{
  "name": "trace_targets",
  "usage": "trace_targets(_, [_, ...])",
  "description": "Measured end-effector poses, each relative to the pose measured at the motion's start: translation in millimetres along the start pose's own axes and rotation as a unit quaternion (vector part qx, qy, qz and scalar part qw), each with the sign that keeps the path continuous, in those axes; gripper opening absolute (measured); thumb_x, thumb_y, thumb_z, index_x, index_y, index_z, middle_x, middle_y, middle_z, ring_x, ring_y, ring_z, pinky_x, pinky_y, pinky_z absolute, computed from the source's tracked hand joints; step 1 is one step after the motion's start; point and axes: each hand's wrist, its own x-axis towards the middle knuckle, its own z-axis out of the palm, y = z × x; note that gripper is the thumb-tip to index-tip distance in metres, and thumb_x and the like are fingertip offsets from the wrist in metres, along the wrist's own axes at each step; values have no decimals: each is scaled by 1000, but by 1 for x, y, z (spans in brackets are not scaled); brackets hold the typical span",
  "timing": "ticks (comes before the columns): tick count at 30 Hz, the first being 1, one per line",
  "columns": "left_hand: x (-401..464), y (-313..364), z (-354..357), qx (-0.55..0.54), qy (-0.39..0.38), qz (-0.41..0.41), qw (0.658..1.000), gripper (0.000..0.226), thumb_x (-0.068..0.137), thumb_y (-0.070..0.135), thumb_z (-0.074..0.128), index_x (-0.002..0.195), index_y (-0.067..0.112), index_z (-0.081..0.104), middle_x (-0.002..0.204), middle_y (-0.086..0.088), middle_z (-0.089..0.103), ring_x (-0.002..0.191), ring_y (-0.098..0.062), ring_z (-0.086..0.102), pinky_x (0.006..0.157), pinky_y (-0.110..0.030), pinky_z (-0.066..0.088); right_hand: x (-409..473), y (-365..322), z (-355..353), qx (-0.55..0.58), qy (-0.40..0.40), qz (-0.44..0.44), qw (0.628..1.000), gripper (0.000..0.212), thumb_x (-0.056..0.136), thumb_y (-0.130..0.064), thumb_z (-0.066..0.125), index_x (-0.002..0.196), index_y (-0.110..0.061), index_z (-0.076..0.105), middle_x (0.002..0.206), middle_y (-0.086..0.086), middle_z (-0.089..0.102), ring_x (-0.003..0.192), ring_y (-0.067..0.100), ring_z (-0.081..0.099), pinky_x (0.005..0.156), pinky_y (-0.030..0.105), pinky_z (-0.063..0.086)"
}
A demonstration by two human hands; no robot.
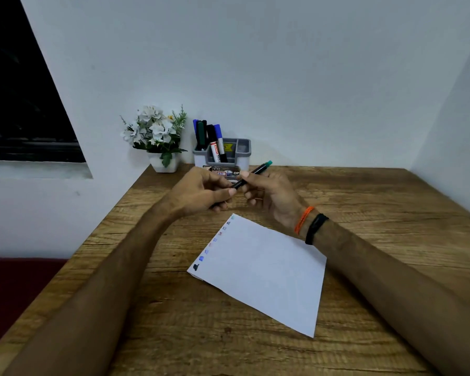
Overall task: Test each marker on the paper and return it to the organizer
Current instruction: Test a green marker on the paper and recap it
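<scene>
A black marker with a green end is held above the table between both hands. My right hand grips its barrel, and my left hand pinches its near end, which is hidden under the fingers. Below them lies the white paper with a row of small coloured test marks along its left edge. The grey organizer stands at the back of the table against the wall, with several markers upright in its left compartments.
A white pot of artificial white flowers stands left of the organizer. The wooden table meets walls at the back and right. A dark window lies at the far left.
</scene>
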Motion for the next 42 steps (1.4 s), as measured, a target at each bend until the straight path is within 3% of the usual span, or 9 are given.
trace_targets(7, [7,-12,10,168,14,91,981,18,94,24,58,79,21,67,72,-4,66,63,-15,56,60,-34,47,-7,4,4,-85,-20,-72,994,24,94,-23,67,73,-13,71,69,6,64,54,11,54,46,18,39])
trace_targets(10, [5,-11,16,196,7,128,972,19,96,23,53,80,23,63,69,9,62,59,-1,52,58,-22,42,-6,6,8,-88,-6,-57,994,31,92,-31,68,65,-16,65,62,3,60,51,11,51,47,19,38])
trace_targets(12, [4,-10,19,200,-6,146,969,18,97,26,51,85,26,64,77,15,65,70,3,60,64,-18,46,-3,10,10,-77,6,-47,996,36,91,-33,69,60,-18,60,59,2,58,48,9,48,46,18,38])
trace_targets(16, [5,-13,19,190,-10,170,967,17,97,24,52,90,25,68,82,21,67,74,8,60,65,-9,42,-1,11,9,-48,3,-39,998,38,94,-24,65,61,-12,51,49,-4,52,39,3,40,38,13,32])
trace_targets(27, [6,-14,18,133,-17,190,973,24,92,43,55,95,28,73,93,9,74,92,-10,70,84,-43,56,-4,5,5,8,-22,-55,998,41,95,-11,62,57,-14,48,49,-3,56,38,2,42,39,13,33])
trace_targets(32, [1,-16,11,181,9,106,978,48,76,65,61,107,30,71,99,12,72,93,-7,66,84,-41,56,-6,-1,2,-37,9,-64,997,29,93,-14,66,65,-15,59,49,-4,54,45,10,44,40,15,32])
trace_targets(35, [-9,-18,-1,226,-1,30,974,52,69,58,75,111,30,67,96,10,65,82,-2,59,73,-26,49,-11,-4,-5,-43,16,-40,998,10,94,-15,62,86,-10,65,53,-2,55,42,8,43,39,18,31])
trace_targets(38, [-16,-20,-8,225,-41,-13,973,46,69,46,80,111,34,66,88,19,57,78,3,54,67,-20,40,-22,-4,-11,-52,-21,-10,998,22,97,-13,50,95,-6,71,62,6,62,49,11,53,43,19,39])
trace_targets(42, [-13,-24,-7,237,-91,-42,966,53,64,52,81,113,41,65,120,12,58,91,-5,61,88,-32,50,-27,4,-12,-63,-66,32,995,31,93,-17,47,92,-3,75,76,14,71,59,15,65,51,20,49])
